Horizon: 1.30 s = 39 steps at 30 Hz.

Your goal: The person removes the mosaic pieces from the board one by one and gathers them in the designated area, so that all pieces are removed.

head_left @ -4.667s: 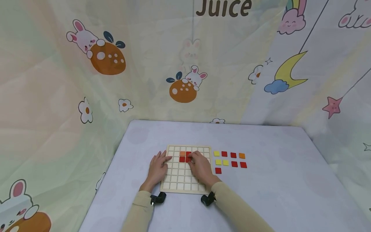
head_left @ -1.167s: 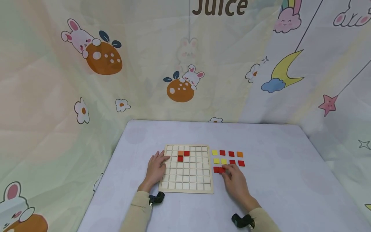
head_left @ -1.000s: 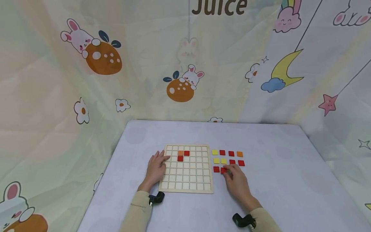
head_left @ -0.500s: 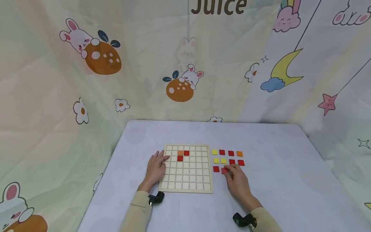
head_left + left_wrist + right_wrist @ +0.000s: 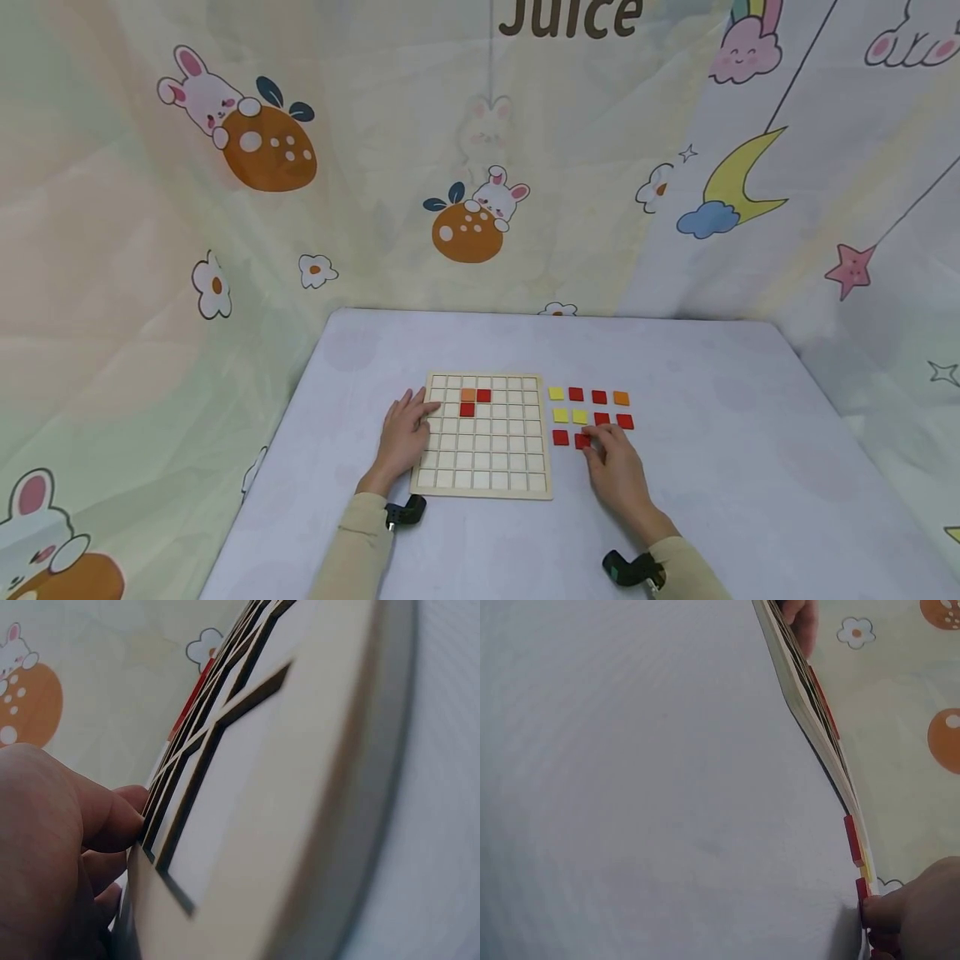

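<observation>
A wooden grid board (image 5: 480, 492) lies on the table, with an orange tile (image 5: 468, 395) and two red tiles, one beside it (image 5: 483, 396) and one below it (image 5: 467, 410), in its cells. My left hand (image 5: 405, 433) rests at the board's left edge with fingers extended, its fingertips on the frame in the left wrist view. To the right of the board, my right hand (image 5: 617, 471) pinches a red tile (image 5: 582, 441) between thumb and index finger, at table level. Another red tile (image 5: 560, 437) lies just left of it.
Rows of loose tiles lie right of the board: yellow tiles (image 5: 560, 415), several red tiles (image 5: 598, 397) and one orange tile (image 5: 621, 398). The table (image 5: 712, 467) has a pale cover. A printed cloth backdrop (image 5: 375, 167) stands behind and beside it.
My right hand has moved right, off the board. One red tile has left the grid and is now in the lower row, shifted slightly rightward from its neighbour. My left hand stays put.
</observation>
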Motion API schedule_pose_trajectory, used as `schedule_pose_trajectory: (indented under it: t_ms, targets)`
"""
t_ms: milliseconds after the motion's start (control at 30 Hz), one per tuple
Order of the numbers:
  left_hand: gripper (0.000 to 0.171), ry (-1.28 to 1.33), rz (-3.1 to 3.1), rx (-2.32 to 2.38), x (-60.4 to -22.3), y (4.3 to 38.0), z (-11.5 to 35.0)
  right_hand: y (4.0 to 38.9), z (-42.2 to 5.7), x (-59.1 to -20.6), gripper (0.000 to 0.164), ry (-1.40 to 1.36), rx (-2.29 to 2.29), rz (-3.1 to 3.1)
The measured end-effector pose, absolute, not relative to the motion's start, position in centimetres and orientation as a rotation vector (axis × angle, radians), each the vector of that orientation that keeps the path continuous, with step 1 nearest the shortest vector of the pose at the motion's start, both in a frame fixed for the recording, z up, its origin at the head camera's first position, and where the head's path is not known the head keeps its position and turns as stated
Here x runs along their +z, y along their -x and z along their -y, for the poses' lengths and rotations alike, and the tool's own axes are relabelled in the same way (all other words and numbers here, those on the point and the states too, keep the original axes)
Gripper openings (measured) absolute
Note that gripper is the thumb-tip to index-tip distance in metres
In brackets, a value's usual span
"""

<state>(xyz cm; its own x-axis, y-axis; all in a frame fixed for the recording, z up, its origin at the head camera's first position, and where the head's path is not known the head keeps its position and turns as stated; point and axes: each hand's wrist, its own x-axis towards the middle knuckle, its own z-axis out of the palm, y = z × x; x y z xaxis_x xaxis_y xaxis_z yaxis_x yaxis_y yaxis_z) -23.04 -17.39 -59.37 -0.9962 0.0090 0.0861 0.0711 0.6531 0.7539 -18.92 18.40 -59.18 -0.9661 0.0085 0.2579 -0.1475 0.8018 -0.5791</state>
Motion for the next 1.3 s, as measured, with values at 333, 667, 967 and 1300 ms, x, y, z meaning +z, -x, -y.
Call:
schedule_pose_trajectory:
  t_ms: [333,667,967,1300]
  targets:
    - [0.038,0.092,2.766,-1.253,-59.3,23.0,17.4,18.9,-17.9,-58.8,0.035,-0.071,0.959,2.714]
    - [0.038,0.075,2.771,-1.273,-59.3,23.1,17.5,19.5,-15.2,-57.3,0.028,-0.132,1.082,2.675]
    - [0.039,0.063,2.793,-1.258,-59.6,23.1,17.5,19.8,-12.0,-57.1,0.023,-0.22,1.181,2.706]
    - [0.038,0.102,2.75,-1.25,-59.5,23.0,17.4,19.7,-9.9,-57.3,0.023,-0.319,1.228,2.741]
